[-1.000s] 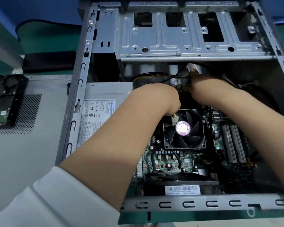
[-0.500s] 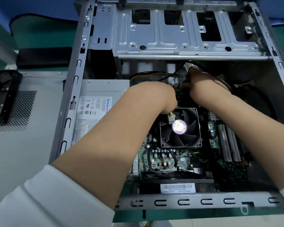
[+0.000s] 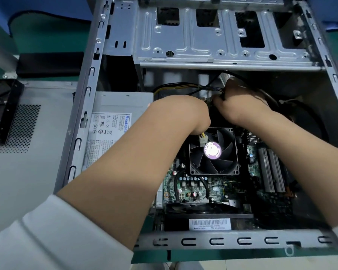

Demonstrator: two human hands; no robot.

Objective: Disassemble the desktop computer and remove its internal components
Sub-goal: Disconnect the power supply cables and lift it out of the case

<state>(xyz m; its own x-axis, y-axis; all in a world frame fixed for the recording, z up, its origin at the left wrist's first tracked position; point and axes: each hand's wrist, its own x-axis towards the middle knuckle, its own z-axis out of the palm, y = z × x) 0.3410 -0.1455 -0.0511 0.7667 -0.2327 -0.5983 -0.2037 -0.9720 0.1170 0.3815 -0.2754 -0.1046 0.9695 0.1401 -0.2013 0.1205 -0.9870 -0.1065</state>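
Our left hand [image 3: 185,115] is curled around a small white plug [image 3: 202,140] with yellow wires, just above the black fan [image 3: 213,151]. Our right hand [image 3: 242,102] grips a bunch of black and yellow wires [image 3: 193,87] deep inside the open computer case [image 3: 82,106]. The wires are soft and bendy, but we think the plugs sit tight. We should hold the hard plug, not the thin wires. The green board [image 3: 191,190] looks easy to break. The gray power box [image 3: 117,121] sits at the left.
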